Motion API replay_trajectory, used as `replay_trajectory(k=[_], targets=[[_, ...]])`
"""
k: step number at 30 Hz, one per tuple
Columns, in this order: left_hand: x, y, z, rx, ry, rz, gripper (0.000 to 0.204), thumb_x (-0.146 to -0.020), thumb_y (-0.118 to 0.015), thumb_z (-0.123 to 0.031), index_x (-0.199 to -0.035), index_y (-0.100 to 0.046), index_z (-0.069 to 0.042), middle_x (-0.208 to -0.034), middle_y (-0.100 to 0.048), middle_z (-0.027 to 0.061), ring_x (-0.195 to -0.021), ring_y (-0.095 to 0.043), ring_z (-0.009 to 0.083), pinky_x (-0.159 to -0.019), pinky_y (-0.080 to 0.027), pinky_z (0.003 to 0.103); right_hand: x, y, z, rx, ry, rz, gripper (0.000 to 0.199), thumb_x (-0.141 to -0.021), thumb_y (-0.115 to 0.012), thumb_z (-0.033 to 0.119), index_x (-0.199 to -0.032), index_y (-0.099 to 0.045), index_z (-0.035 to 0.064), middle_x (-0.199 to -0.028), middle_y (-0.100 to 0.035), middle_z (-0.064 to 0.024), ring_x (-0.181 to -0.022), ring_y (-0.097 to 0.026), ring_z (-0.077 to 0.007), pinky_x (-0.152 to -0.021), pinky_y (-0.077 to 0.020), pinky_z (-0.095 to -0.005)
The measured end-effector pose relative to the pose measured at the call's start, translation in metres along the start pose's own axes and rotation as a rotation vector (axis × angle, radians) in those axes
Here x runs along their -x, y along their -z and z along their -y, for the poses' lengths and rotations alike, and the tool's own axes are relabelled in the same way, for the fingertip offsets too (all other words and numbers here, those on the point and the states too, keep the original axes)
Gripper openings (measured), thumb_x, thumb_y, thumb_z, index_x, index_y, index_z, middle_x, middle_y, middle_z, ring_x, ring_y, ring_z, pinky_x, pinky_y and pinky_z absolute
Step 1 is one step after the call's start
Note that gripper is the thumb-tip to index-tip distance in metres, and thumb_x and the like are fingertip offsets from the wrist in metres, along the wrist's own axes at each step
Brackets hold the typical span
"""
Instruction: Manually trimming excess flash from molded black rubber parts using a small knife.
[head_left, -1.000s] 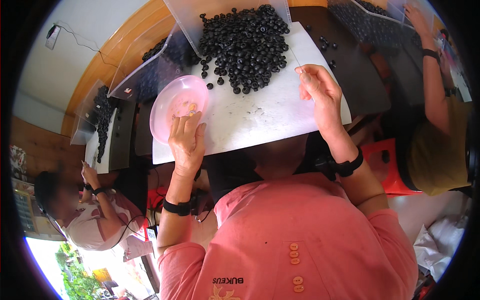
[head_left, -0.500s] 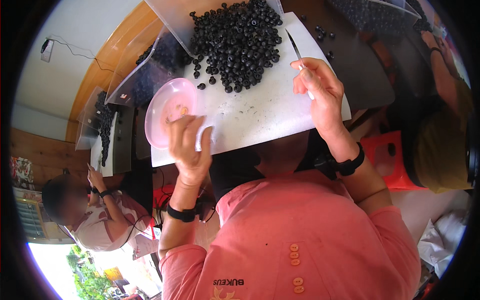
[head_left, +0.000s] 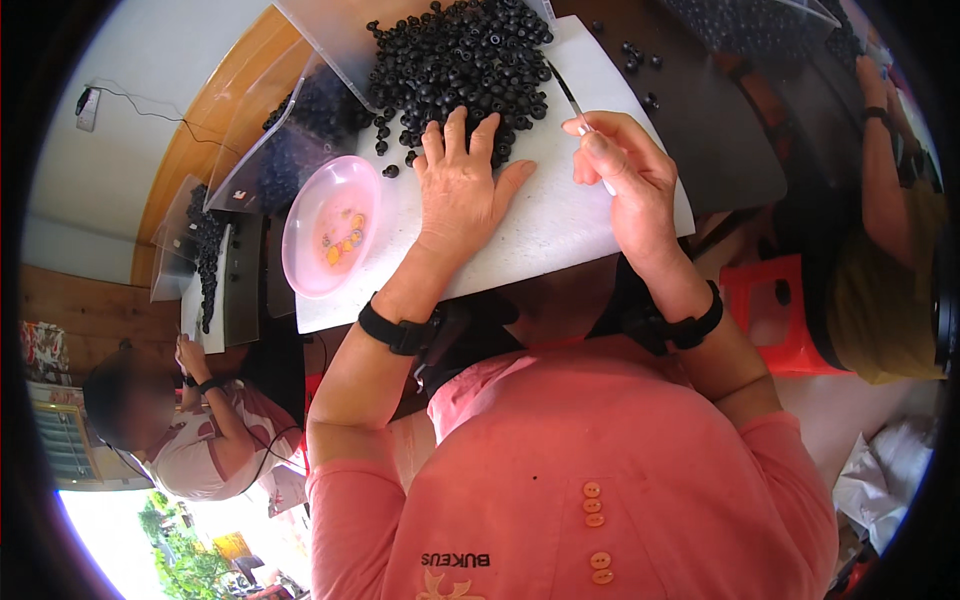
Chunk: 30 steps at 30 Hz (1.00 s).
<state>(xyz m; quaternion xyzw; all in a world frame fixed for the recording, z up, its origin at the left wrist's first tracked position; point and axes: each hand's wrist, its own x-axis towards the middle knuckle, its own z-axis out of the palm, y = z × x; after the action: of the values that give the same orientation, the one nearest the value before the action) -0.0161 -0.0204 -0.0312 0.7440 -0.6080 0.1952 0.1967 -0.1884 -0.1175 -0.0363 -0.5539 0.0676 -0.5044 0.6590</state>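
Note:
My left hand [head_left: 458, 185] lies over the near edge of a heap of small black ring-like parts [head_left: 450, 70], its fingers spread and their tips among the parts. In my right hand [head_left: 632, 178] is a slim pointed tool [head_left: 568, 92], thin dark blade and white handle, gripped between thumb and fingers with the tip toward the upper left. Both hands are above a white board [head_left: 540, 235]. At the board's left edge sits a pink oval dish [head_left: 296, 245] with several small yellowish and dark bits in it.
A clear plastic bin [head_left: 340, 60] stands behind the heap, another bin [head_left: 262, 165] of black parts to its left. A few loose parts [head_left: 640, 58] lie on the dark table. One person [head_left: 215, 420] works at the left, another [head_left: 885, 200] at the right near a red stool [head_left: 765, 310].
My left hand has moved from above the pink dish up and right onto the black parts, its fingers spreading. My right hand still holds the tool, shifted slightly left.

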Motion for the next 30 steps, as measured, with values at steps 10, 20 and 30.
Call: replay_trajectory(k=[10, 20, 30], targets=[[0.012, 0.021, -0.012, -0.064, 0.013, -0.094, 0.062, -0.081, -0.075, -0.04, -0.133, -0.055, -0.012, -0.138, -0.046, 0.0216, -0.122, -0.043, 0.0407, -0.101, -0.035, 0.051, -0.001, -0.001, -0.002, -0.017, -0.011, -0.012, 0.021, -0.096, -0.065, 0.02, -0.106, -0.066, 0.0019, -0.078, -0.057, 0.0026, -0.066, -0.047, -0.0049, -0.062, -0.0393, -0.0209], [0.017, 0.016, -0.004, -0.013, 0.094, -0.049, 0.083, -0.079, -0.07, -0.056, -0.138, -0.047, -0.003, -0.139, -0.041, 0.0325, -0.13, -0.034, 0.0499, -0.103, -0.028, 0.06, -0.007, -0.002, 0.011, 0.18, -0.153, 0.027, 0.026, -0.098, -0.06, 0.021, -0.116, -0.059, 0.0029, -0.066, -0.05, 0.0003, -0.061, -0.047, -0.0078, -0.06, -0.0402, -0.0242], [0.018, 0.019, 0.007, -0.048, 0.342, 0.067, 0.1, -0.075, -0.069, -0.066, -0.143, -0.04, 0.0, -0.142, -0.036, 0.0368, -0.128, -0.034, 0.0542, -0.104, -0.028, 0.061, -0.092, 0.012, 0.029, 1.495, -0.07, 0.281, 0.023, -0.098, -0.047, 0.021, -0.112, -0.057, 0.0057, -0.096, -0.069, -0.021, -0.091, -0.065, -0.0412, -0.079, -0.048, -0.0519]])
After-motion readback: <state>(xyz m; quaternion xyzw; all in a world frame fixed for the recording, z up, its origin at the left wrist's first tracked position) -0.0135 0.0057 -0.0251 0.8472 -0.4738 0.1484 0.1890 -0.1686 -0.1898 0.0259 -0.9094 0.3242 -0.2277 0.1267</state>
